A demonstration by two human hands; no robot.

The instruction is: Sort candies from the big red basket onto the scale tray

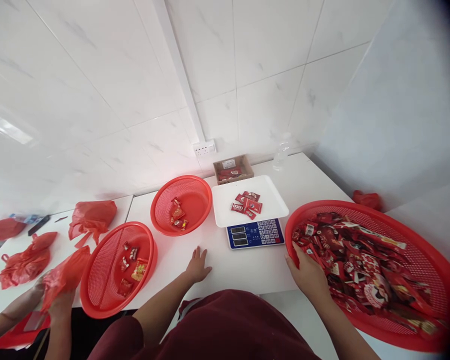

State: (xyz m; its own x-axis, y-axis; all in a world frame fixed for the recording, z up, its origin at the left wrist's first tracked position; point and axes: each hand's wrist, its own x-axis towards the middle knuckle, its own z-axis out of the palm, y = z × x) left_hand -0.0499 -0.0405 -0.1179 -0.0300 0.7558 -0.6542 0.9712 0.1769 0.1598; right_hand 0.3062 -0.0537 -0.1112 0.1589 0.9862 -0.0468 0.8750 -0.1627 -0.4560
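My left hand (198,266) lies on the white table with its fingers spread and nothing in it. At the near left rim of a large red plastic basket (408,214), my right hand (308,274) has its fingers closed over the edge. Many red-wrapped snack packets (360,265) fill that basket. Between the hands and the wall stands a digital scale (255,235) with a blue keypad. Several small red packets (248,204) lie on its white tray (225,195).
Two smaller red baskets (159,197) (93,280) on the left hold a few wrapped sweets. Behind the scale are a cardboard box (233,170) and a clear bottle (282,152). At far left, another person's hands (58,302) handle a red plastic bag (68,272), near tied red bags (28,262).
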